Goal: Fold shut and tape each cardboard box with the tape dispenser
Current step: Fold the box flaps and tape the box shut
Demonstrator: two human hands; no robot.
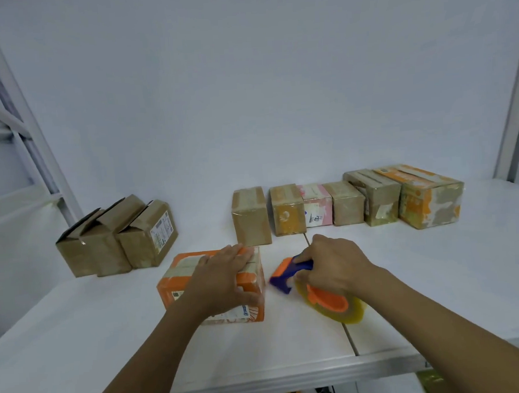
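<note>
Left hand (223, 276) lies palm down on top of the orange box (181, 275). Its fingers are straight and pointed away from me, and the thumb is spread over the near top edge. It presses on the box and does not grip it. Right hand (331, 267) is wrapped tight round the handle of the tape dispenser (327, 302), knuckles up. The dispenser's blue and orange head points toward the left hand, and its yellowish tape roll sits under and behind the palm, resting on the table (79, 341). The two hands are apart, side by side. The dispenser's head is just beside the right face of the orange box, with a thin strip of white surface showing between them. The box's flaps are down flat under the left hand, and cloudy tape bands show on its top. Beyond the right hand, against the wall, stands a row of closed boxes (343, 204), brown, orange and one pink. The plain brown box (250, 218) at the row's left end stands forward of the rest, close beyond the left fingertips. Well out past the left hand, three brown boxes (116, 240) stand together with their top flaps up. A seam in the tabletop runs under the right wrist toward me. Grey metal uprights (22, 118) frame the far left and far right.
</note>
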